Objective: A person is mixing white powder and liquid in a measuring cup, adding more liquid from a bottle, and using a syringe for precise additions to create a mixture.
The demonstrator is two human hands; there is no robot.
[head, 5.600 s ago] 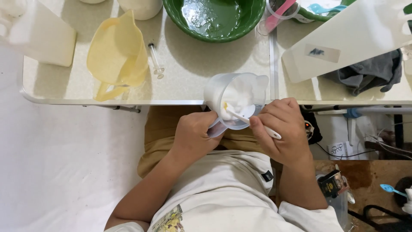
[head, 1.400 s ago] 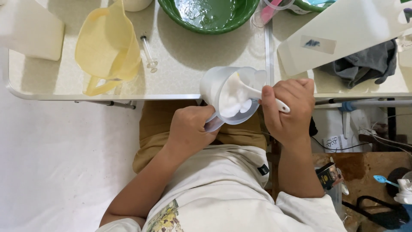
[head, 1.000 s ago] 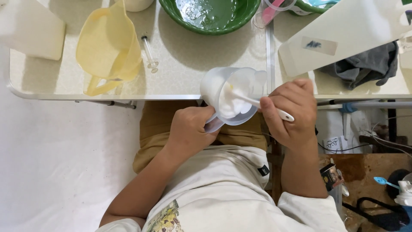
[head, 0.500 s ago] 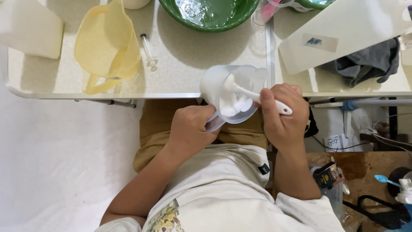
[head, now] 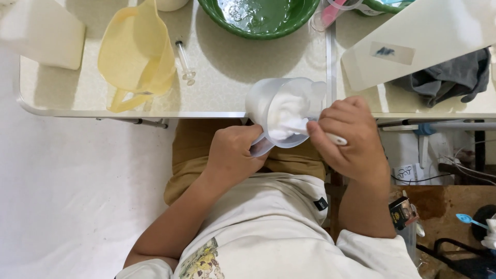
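1. Two hands busy, both yours: left hand (head: pixel 235 155) clamps the handle of the clear plastic jug (head: pixel 285 111), fingers curled tight round it, thumb side up against the jug wall.
2. Your right hand (head: pixel 351 139) is closed in a fist-like pinch on the white spoon (head: pixel 315 133); its handle end pokes out past your knuckles on the right.
3. Spoon bowl sits inside the jug, buried in the white creamy stuff (head: pixel 284 111); can't tell how deep.
4. Jug is tipped, mouth facing you, held just off the near edge of the table (head: pixel 217 77), between your two grips and above your lap.
5. Away from your left grip, up and to the left: a yellow pitcher (head: pixel 137 54) lying on the table, handle toward the table edge.
6. Just right of the pitcher, a small syringe (head: pixel 184 63) flat on the tabletop, well apart from both hands.
7. Straight beyond the jug: a green bowl (head: pixel 258 18) with green liquid, partly cut by the frame top.
8. Beyond your right grip: a pale board (head: pixel 429 36) leaning over the second table, and a grey cloth (head: pixel 447 80) bunched next to it.
9. Far left of your left grip: a white box-like container (head: pixel 41 33) at the table corner.
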